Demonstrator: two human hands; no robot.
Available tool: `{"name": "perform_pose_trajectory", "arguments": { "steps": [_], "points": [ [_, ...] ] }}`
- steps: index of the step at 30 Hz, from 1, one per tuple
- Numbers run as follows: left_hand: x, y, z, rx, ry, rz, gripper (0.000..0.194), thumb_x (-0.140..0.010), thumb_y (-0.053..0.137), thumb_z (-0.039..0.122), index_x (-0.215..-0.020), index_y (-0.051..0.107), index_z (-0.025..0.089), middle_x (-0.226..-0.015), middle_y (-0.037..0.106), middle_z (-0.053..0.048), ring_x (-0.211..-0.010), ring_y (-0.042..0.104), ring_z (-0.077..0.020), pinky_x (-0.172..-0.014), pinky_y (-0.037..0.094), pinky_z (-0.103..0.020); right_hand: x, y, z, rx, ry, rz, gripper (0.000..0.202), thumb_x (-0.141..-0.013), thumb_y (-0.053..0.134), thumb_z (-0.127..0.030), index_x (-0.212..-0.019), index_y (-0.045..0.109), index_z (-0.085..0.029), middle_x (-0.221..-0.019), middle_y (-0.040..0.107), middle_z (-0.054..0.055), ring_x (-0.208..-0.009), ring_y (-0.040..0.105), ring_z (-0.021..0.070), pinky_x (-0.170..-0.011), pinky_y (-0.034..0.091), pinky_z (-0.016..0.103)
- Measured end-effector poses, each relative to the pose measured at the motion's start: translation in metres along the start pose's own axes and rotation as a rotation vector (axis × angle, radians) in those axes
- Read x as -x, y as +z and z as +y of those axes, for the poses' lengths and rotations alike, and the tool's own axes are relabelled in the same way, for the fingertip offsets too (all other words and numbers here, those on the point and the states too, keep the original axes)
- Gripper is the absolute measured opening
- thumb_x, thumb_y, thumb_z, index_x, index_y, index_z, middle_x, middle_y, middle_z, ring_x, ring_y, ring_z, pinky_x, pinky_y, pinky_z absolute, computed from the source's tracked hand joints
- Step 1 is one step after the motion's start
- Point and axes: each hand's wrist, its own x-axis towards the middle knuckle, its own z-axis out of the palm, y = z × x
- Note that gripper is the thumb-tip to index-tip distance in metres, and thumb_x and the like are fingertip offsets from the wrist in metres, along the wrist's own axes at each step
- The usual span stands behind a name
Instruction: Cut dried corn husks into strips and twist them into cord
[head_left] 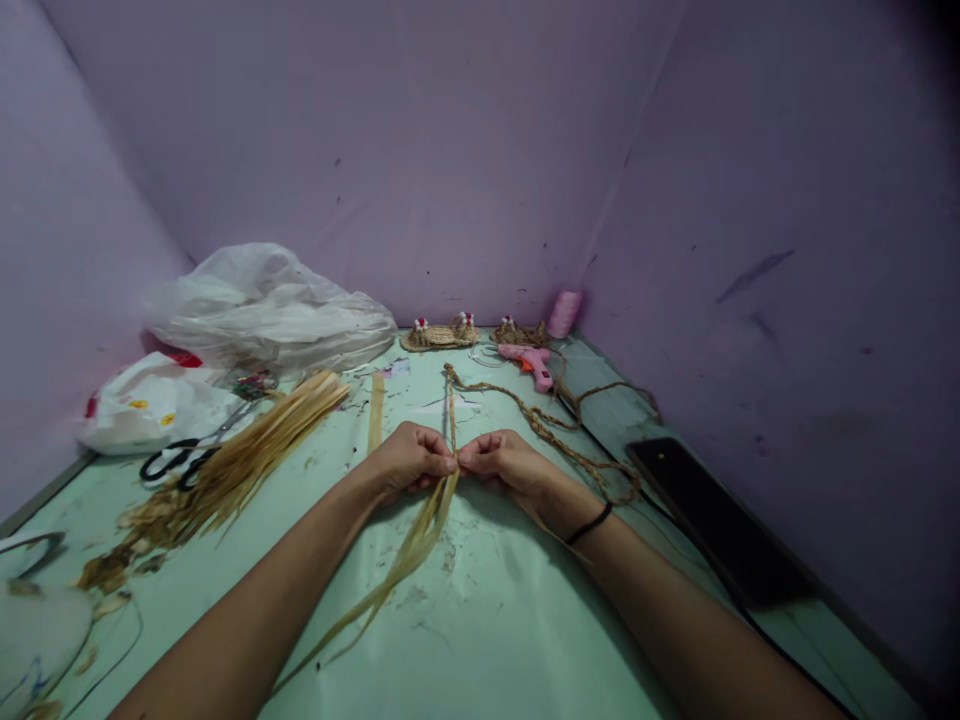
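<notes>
Both hands meet at the middle of the table, pinching a thin cord of twisted plant fibre. My left hand is closed on it from the left, thumb and forefinger pressed together. From the other side my right hand, with a black band at the wrist, pinches the same spot. Below the fingers, loose flat fibre strips trail toward the lower left. Above them the cord runs up to a knotted end, where a longer finished rope curves away to the right.
A bundle of dry fibre lies left, beside black-handled scissors and plastic bags. At the back are woven pieces with beads, a pink glue gun and a pink thread spool. A black phone lies right, near a cable.
</notes>
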Motion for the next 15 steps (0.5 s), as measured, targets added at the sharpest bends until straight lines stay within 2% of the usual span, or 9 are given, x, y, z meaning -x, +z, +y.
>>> {"name": "perform_pose_trajectory", "arguments": {
  "steps": [4,9,12,15],
  "points": [
    [-0.002,0.005,0.0,-0.051,0.017,0.045,0.013,-0.047,0.063,0.02,-0.048,0.051,0.014,-0.034,0.042,0.006,-0.032,0.031,-0.0042,-0.036,0.02,-0.019,0.003,0.004,-0.004,0.047,0.021,0.072,0.007,-0.052,0.061,-0.015,-0.05,0.055,-0.012,-0.033,0.037,-0.008,-0.034,0.024,0.0029,-0.039,0.012,0.022],
    [-0.001,0.002,0.002,-0.248,0.108,0.065,0.006,-0.048,0.059,0.018,-0.048,0.055,0.013,-0.039,0.044,0.005,-0.039,0.035,-0.006,-0.042,0.026,-0.021,0.001,0.006,0.0,0.097,0.011,0.117,0.012,-0.051,0.06,-0.016,-0.047,0.05,-0.014,-0.033,0.035,-0.008,-0.033,0.023,0.0026,-0.037,0.01,0.022],
    [0.005,-0.003,0.011,-0.385,0.052,0.055,0.006,-0.049,0.058,0.018,-0.049,0.058,0.013,-0.04,0.045,0.004,-0.041,0.036,-0.0075,-0.043,0.027,-0.022,-0.002,0.005,0.004,0.119,0.009,0.121,0.014,-0.053,0.061,-0.019,-0.047,0.049,-0.015,-0.033,0.034,-0.009,-0.032,0.024,0.0028,-0.037,0.011,0.022],
    [0.012,0.0,0.021,-0.483,-0.039,0.094,0.008,-0.052,0.057,0.02,-0.047,0.056,0.014,-0.039,0.044,0.003,-0.041,0.038,-0.0094,-0.043,0.028,-0.023,-0.003,0.005,0.007,0.12,0.002,0.125,0.012,-0.054,0.06,-0.018,-0.048,0.05,-0.015,-0.034,0.04,-0.007,-0.032,0.027,0.0033,-0.036,0.012,0.021]
  ]
}}
